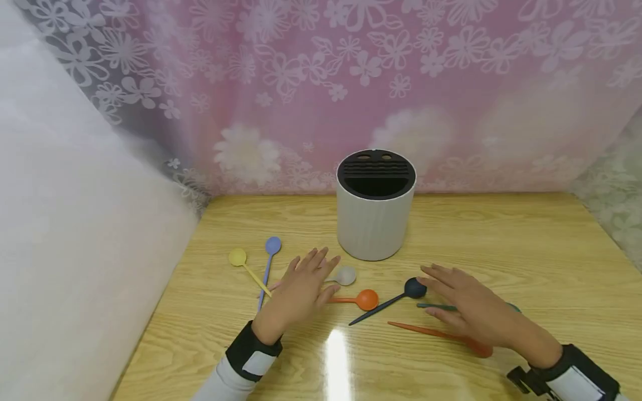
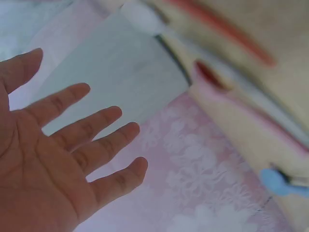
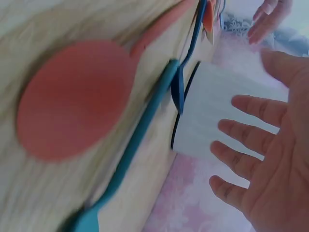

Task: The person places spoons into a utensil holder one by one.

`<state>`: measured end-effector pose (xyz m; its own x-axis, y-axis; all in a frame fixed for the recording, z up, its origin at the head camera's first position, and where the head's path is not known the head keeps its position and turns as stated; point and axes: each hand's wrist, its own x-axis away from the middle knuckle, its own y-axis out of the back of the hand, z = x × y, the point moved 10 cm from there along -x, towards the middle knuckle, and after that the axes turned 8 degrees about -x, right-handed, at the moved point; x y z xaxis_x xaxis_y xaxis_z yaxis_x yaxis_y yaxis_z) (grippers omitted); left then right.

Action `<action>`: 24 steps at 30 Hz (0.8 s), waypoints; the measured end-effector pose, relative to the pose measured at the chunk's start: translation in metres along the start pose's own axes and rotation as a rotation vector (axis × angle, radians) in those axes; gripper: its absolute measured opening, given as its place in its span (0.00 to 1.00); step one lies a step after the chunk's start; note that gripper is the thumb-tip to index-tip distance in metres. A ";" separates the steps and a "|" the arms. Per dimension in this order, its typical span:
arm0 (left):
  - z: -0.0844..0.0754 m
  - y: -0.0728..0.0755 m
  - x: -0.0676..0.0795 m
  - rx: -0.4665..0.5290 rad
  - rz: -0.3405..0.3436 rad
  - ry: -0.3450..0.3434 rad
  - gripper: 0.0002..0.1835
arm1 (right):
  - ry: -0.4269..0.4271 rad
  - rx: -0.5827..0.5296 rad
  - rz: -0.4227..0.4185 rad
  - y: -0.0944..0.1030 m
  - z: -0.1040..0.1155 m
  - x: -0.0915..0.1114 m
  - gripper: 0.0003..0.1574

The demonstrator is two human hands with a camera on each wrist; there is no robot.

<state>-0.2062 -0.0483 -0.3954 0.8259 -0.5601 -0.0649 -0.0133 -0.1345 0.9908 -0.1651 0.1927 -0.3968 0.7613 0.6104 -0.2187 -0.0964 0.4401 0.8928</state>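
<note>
My left hand hovers over several spoons with its fingers spread, holding nothing. Around it lie a yellow spoon, a periwinkle spoon, a pale grey spoon and an orange spoon. A pink spoon shows in the left wrist view, mostly hidden by that hand from the head. Fingers apart and palm bare, my right hand is above a teal spoon and a red-orange spoon, partly covering both. Its fingertips overlap the bowl of a navy spoon in the head view.
Behind the spoons stands a white cylindrical holder with a black slotted top. The wooden table meets a pink floral curtain at the back. White cloth hangs along the left side.
</note>
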 end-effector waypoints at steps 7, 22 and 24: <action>-0.003 0.057 -0.024 0.043 -0.297 -0.005 0.28 | 0.024 0.141 -0.005 0.016 -0.023 0.020 0.32; -0.009 0.091 -0.087 0.144 -0.477 -0.026 0.31 | -0.038 0.131 0.008 0.000 -0.055 0.041 0.20; -0.012 0.090 -0.091 0.117 -0.479 -0.025 0.27 | -0.024 0.143 -0.003 0.000 -0.056 0.041 0.21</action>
<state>-0.2763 0.0002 -0.2986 0.7410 -0.4320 -0.5141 0.3003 -0.4715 0.8291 -0.1695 0.2543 -0.4280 0.7770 0.5924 -0.2129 -0.0032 0.3419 0.9397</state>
